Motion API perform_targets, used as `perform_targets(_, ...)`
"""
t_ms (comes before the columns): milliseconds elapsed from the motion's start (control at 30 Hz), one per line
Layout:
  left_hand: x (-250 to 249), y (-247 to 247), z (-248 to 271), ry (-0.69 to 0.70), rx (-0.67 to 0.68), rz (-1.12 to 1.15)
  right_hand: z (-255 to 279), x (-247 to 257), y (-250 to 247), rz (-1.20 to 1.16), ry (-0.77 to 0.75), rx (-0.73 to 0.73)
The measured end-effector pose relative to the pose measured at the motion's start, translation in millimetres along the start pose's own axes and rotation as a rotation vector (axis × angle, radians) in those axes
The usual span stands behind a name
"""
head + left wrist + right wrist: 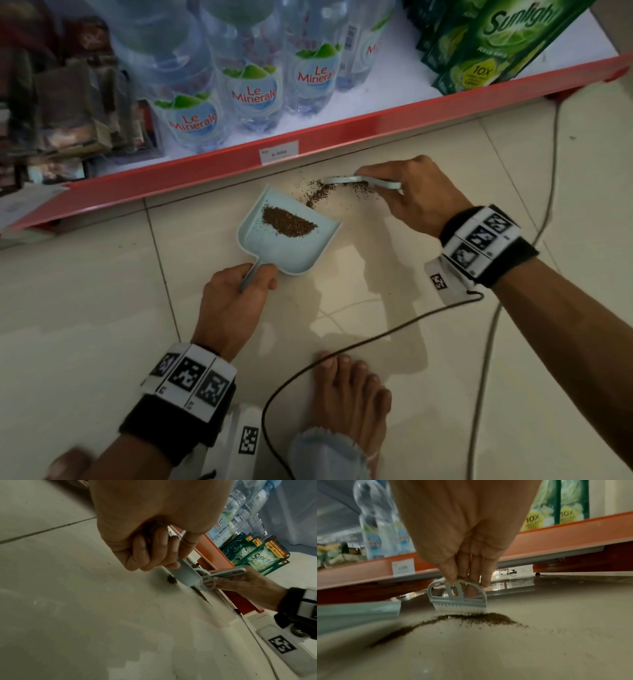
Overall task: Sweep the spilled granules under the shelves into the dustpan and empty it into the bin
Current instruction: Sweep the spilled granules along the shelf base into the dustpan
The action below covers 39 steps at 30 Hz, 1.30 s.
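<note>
I think I'm about halfway: my left hand (236,291) grips the dustpan (284,236) with some granules (317,190) inside, my right hand (414,192) pinches the brush (458,599), more waits, and the bin comes later.

Left hand (236,294) curls tight around a handle, wrist low; right hand (416,195) reaches forward, fingers (452,573) pinching downward, both wrists banded.
</note>
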State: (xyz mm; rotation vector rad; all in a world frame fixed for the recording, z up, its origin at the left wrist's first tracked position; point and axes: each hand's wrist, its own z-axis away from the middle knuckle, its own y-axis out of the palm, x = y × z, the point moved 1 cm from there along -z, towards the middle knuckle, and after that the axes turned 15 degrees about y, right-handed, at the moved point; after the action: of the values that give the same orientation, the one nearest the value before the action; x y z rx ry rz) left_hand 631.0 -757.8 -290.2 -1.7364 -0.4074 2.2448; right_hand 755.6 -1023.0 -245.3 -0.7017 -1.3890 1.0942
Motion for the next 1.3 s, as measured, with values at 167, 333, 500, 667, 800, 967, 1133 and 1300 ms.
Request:
perform_targets(167, -0.5, 4.8, 2.6, 0.003, 0.028, 0.005, 5.0, -32.6, -19.9, 0.052, 0.2, -0.264)
perform_targets(333, -3.3, 6.9, 1.2, 0.016, 0.048, -0.009, 10.5, -44.3, -6.3, 0.199, 0.549, -0.156)
perform_targets(500, -1.7, 7.1, 1.9, 0.009, 0.041, -0.029, 43.5, 4.0, 18.9, 0.095, 0.367, -0.06)
perform_targets(667, 0.9, 7.0, 3.0, 0.014, 0.03, -0.053, 29.2, -3.9, 2.3, 0.166, 0.41, -0.3)
perform_targets(800, -0.2, 6.9, -0.1, 0.025, 0.033, -0.055, -24.2, -42.3, -8.8, 0.298, 0.627, -0.296)
perform_targets(967, -1.1, 3.2, -0.6, 0.016, 0.02, -0.024, -35.7, -33.0, 4.1, 0.19, 0.341, -0.083)
perform_targets(1133, 1.1, -3.1, 0.3, -0.007, -0.001, -0.01, 3.4, -17.7, -1.7, 0.014, 0.026, -0.08)
perform_targets(1300, 4.4, -4.2, -0.4, -0.014, -0.001, -0.025, -9.3, -42.3, -4.7, 0.165, 0.373, -0.288)
